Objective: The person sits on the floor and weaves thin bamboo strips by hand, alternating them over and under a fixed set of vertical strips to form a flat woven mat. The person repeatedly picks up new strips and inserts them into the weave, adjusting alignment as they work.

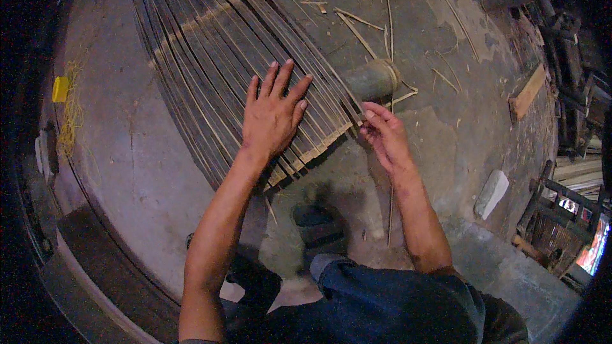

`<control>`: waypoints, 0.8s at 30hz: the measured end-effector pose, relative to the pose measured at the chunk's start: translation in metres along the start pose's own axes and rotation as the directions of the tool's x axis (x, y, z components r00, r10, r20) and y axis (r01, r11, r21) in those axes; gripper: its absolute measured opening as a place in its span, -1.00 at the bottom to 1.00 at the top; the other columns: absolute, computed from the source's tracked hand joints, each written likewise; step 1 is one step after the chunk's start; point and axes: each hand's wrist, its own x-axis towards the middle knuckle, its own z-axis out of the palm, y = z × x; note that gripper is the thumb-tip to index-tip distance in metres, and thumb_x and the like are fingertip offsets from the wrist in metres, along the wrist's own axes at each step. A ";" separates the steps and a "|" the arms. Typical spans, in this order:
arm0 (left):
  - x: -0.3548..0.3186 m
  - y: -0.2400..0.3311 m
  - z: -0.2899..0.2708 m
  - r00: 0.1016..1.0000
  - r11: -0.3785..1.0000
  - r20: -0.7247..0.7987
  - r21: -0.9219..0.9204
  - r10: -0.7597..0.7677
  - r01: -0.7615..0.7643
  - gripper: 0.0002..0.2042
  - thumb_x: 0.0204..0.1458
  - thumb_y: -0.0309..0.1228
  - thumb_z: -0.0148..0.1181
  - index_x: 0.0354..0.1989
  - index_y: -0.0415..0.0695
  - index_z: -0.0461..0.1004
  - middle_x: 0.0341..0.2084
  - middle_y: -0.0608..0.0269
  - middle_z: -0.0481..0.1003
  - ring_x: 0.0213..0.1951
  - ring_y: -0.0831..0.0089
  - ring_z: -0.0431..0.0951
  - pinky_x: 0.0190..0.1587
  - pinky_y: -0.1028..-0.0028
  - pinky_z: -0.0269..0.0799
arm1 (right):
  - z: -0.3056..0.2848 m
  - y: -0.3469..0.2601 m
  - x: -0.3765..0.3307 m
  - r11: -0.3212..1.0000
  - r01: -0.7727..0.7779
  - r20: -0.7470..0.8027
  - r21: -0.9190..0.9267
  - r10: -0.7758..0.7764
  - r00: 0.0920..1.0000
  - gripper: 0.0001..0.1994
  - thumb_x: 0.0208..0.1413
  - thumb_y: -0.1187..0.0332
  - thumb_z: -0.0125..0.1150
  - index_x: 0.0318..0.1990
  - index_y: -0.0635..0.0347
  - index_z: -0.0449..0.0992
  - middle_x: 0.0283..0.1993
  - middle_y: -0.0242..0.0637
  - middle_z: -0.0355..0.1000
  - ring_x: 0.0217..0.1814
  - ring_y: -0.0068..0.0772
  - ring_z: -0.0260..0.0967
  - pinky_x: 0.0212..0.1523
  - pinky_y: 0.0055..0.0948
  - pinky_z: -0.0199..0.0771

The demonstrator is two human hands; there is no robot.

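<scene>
Slatted mat (213, 70) of long, dark, narrow strips lies on the concrete floor (153, 153), running from the person's near side up past the top of view, slanting leftward as it goes. Pale cross bands bind it: a near band (312, 151) close to the strip ends, another farther up. Left hand (273, 118) lies palm down on the strips, fingers spread, gripping nothing. Right hand (387, 135) at the mat's near right corner, thumb and fingertips pinched on the end of the outermost strip (348, 95). Just beyond that hand, a grey cylinder (370, 81) with a pale rim, touching or just beside the mat's right edge; cannot tell which. Thin pale offcuts (360, 33) scattered past it. Far left, a tangle of yellow strands (71, 118) beside a small yellow object (60, 89). Right side: wooden block (526, 93), pale stone-like block (491, 194).
</scene>
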 end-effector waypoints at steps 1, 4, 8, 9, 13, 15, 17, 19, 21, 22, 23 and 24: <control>0.000 -0.001 0.000 1.000 1.000 -0.015 0.004 0.001 -0.001 -0.56 0.12 -0.24 -0.08 0.22 0.23 0.16 0.28 0.21 0.02 0.31 0.16 -0.02 0.27 0.04 -0.10 | 0.000 -0.005 -0.001 0.997 0.069 0.035 -0.025 -0.068 0.997 -0.65 0.01 0.42 0.24 -0.02 0.18 0.39 -0.22 -0.36 0.43 -0.21 -0.49 0.39 -0.15 -0.45 0.43; -0.002 -0.003 0.000 0.999 1.000 -0.038 0.010 -0.003 0.004 -0.59 0.12 -0.21 -0.06 0.18 0.22 0.20 0.26 0.21 0.07 0.29 0.19 0.02 0.26 0.06 -0.08 | 0.002 -0.007 -0.020 0.991 0.105 0.236 0.085 -0.122 0.964 -0.65 0.03 0.40 0.22 0.00 0.19 0.38 -0.22 -0.36 0.42 -0.24 -0.48 0.37 -0.18 -0.47 0.43; 0.000 -0.001 0.002 0.999 1.000 -0.040 0.001 0.002 -0.002 -0.59 0.11 -0.22 -0.04 0.18 0.21 0.21 0.25 0.21 0.08 0.29 0.19 0.02 0.26 0.06 -0.07 | -0.011 0.031 -0.023 0.951 -0.184 0.145 0.247 0.151 0.978 -0.71 0.05 0.38 0.21 -0.06 0.21 0.39 -0.29 -0.37 0.41 -0.32 -0.50 0.37 -0.24 -0.52 0.44; -0.001 -0.001 0.003 0.999 1.000 -0.042 0.005 0.004 -0.004 -0.58 0.11 -0.23 -0.04 0.18 0.21 0.21 0.25 0.20 0.08 0.29 0.19 0.02 0.26 0.06 -0.07 | -0.014 0.033 -0.021 0.944 -0.190 0.146 0.272 0.155 0.977 -0.73 0.06 0.39 0.20 -0.08 0.19 0.39 -0.30 -0.38 0.40 -0.32 -0.51 0.36 -0.25 -0.54 0.44; 0.000 0.000 0.000 0.999 1.000 -0.042 -0.011 0.002 -0.002 -0.58 0.10 -0.24 -0.03 0.18 0.21 0.21 0.26 0.20 0.07 0.29 0.19 0.01 0.26 0.07 -0.08 | -0.014 0.026 -0.009 0.952 -0.144 0.091 0.272 0.124 0.988 -0.82 0.08 0.40 0.18 -0.16 0.13 0.40 -0.32 -0.43 0.39 -0.31 -0.57 0.35 -0.26 -0.56 0.44; 0.000 -0.002 0.002 0.999 1.000 -0.031 0.000 -0.009 0.009 -0.58 0.10 -0.24 -0.03 0.18 0.21 0.20 0.26 0.20 0.07 0.29 0.19 0.01 0.26 0.07 -0.08 | -0.015 0.025 -0.004 0.967 -0.125 0.065 0.221 0.113 0.991 -0.84 0.08 0.40 0.18 -0.18 0.11 0.41 -0.31 -0.44 0.39 -0.28 -0.58 0.35 -0.23 -0.55 0.44; -0.001 0.000 0.002 0.999 1.000 -0.034 0.002 -0.007 0.007 -0.57 0.10 -0.24 -0.03 0.19 0.20 0.20 0.26 0.22 0.07 0.30 0.21 0.01 0.27 0.07 -0.09 | -0.010 0.029 -0.004 0.968 -0.173 0.068 0.182 0.163 0.984 -0.84 0.09 0.40 0.17 -0.17 0.11 0.41 -0.31 -0.45 0.39 -0.26 -0.59 0.35 -0.20 -0.54 0.44; -0.001 0.000 0.001 0.999 1.000 -0.041 0.019 0.019 -0.018 -0.57 0.11 -0.24 -0.04 0.19 0.17 0.20 0.26 0.25 0.07 0.30 0.22 0.00 0.28 0.08 -0.10 | -0.006 0.025 -0.005 0.976 -0.156 0.053 0.154 0.149 0.987 -0.84 0.08 0.39 0.18 -0.18 0.11 0.41 -0.30 -0.46 0.39 -0.25 -0.59 0.34 -0.16 -0.53 0.43; -0.001 -0.002 0.000 0.996 0.996 -0.051 0.052 0.070 -0.067 -0.57 0.11 -0.24 -0.05 0.20 0.12 0.19 0.27 0.29 0.07 0.30 0.24 0.00 0.29 0.11 -0.10 | -0.004 0.027 -0.006 0.979 -0.150 0.044 0.138 0.145 0.988 -0.84 0.08 0.38 0.18 -0.19 0.11 0.42 -0.28 -0.46 0.40 -0.24 -0.59 0.34 -0.14 -0.52 0.42; 0.001 -0.003 0.000 0.996 0.996 -0.034 0.031 0.084 -0.083 -0.57 0.11 -0.24 -0.06 0.20 0.09 0.19 0.26 0.30 0.07 0.30 0.25 0.00 0.29 0.13 -0.10 | -0.004 0.028 -0.007 0.980 -0.145 0.036 0.134 0.142 0.989 -0.84 0.08 0.37 0.19 -0.19 0.11 0.42 -0.28 -0.46 0.40 -0.23 -0.59 0.34 -0.14 -0.51 0.42; 0.002 -0.004 0.001 0.995 0.995 -0.018 0.010 0.098 -0.098 -0.56 0.12 -0.23 -0.06 0.20 0.06 0.18 0.26 0.32 0.08 0.30 0.26 -0.01 0.29 0.14 -0.10 | -0.004 0.028 -0.007 0.982 -0.141 0.027 0.129 0.138 0.990 -0.85 0.08 0.37 0.19 -0.20 0.11 0.42 -0.27 -0.47 0.40 -0.23 -0.60 0.34 -0.13 -0.51 0.41; 0.003 -0.005 0.002 0.994 0.994 -0.001 -0.011 0.113 -0.113 -0.56 0.12 -0.23 -0.07 0.20 0.03 0.18 0.26 0.33 0.08 0.31 0.27 -0.01 0.30 0.16 -0.09 | -0.003 0.027 -0.006 0.982 -0.143 0.030 0.127 0.141 0.990 -0.85 0.08 0.36 0.19 -0.20 0.11 0.42 -0.27 -0.46 0.40 -0.22 -0.60 0.34 -0.13 -0.51 0.41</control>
